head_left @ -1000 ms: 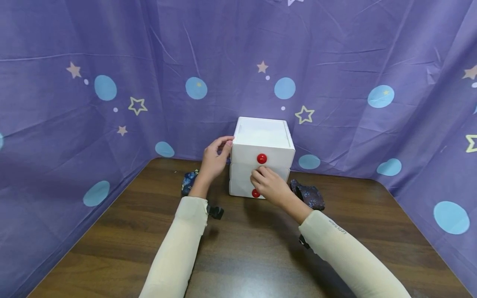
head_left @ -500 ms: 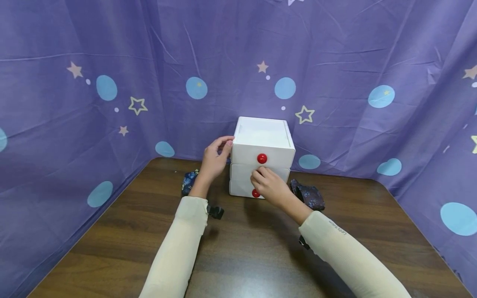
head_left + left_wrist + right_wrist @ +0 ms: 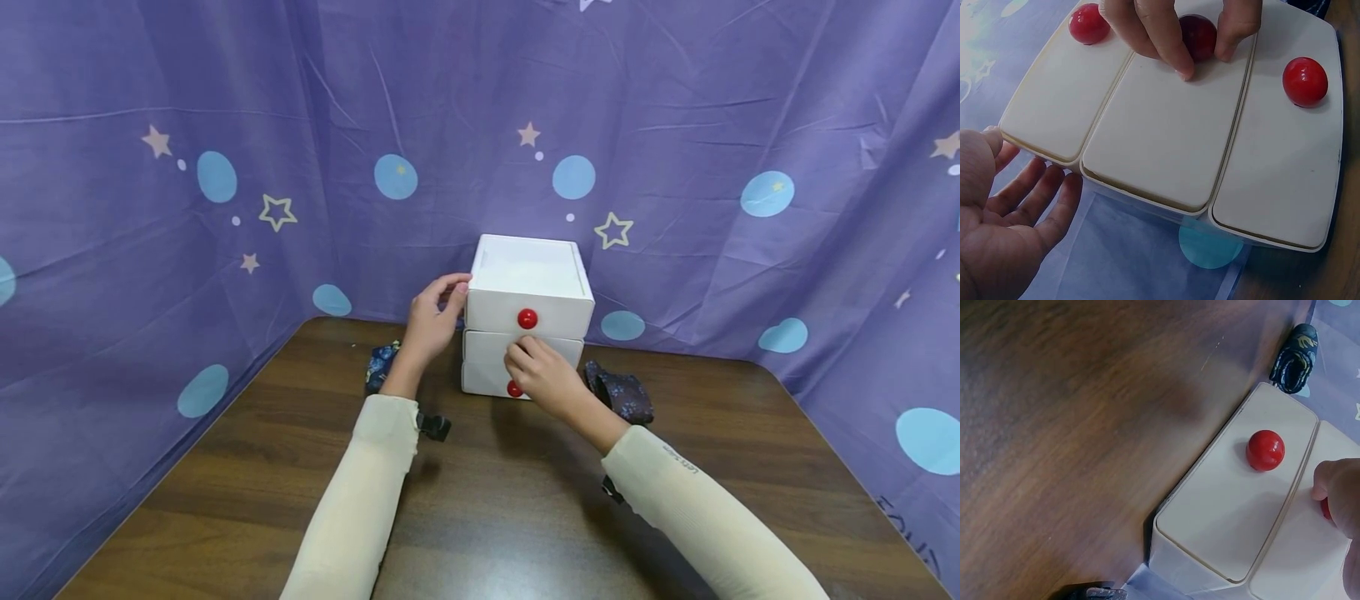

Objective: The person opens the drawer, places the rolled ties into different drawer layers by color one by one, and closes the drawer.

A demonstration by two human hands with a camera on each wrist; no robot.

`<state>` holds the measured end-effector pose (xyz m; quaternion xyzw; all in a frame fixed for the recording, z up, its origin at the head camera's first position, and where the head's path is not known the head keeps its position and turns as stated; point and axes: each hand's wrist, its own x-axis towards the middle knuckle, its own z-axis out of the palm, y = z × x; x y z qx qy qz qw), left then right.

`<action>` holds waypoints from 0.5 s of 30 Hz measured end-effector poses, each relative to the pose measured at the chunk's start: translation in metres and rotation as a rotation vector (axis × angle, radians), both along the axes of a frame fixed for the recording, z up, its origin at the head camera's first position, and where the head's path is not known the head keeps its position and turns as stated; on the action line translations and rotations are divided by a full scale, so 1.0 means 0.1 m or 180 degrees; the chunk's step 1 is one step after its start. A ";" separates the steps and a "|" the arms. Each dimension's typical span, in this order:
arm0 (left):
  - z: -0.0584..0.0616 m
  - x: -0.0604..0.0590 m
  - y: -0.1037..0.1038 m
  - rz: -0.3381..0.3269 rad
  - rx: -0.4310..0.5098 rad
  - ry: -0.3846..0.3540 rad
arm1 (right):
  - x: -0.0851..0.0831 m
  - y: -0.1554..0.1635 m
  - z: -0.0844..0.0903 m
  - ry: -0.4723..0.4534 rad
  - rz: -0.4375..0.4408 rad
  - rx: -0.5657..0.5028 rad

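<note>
A white three-drawer box [image 3: 525,312] stands at the back of the brown wooden surface [image 3: 487,517], against a purple curtain [image 3: 225,125] printed with stars and blue dots. The right hand [image 3: 542,375] pinches the middle drawer's red knob [image 3: 1197,36], shown clearly only in the left wrist view. The left hand [image 3: 430,321] rests with relaxed fingers against the box's left side, and dark patterned cloths [image 3: 624,393] lie on either side.

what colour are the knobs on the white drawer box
Red: glossy round knobs on the drawer box, clearest in the left wrist view.
</note>
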<state>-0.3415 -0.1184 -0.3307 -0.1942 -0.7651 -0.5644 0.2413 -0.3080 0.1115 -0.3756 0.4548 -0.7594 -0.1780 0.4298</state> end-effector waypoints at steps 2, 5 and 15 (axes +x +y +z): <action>0.01 0.01 0.00 -0.0020 0.0026 -0.0002 | 0.00 0.00 0.00 -0.0006 0.0030 -0.0028; 0.01 0.01 0.01 -0.0048 0.0064 -0.0005 | 0.00 0.00 -0.01 -0.0023 0.0086 -0.0070; 0.01 0.01 0.03 -0.0058 0.0156 -0.0018 | 0.00 -0.01 -0.04 0.0102 0.0268 -0.0170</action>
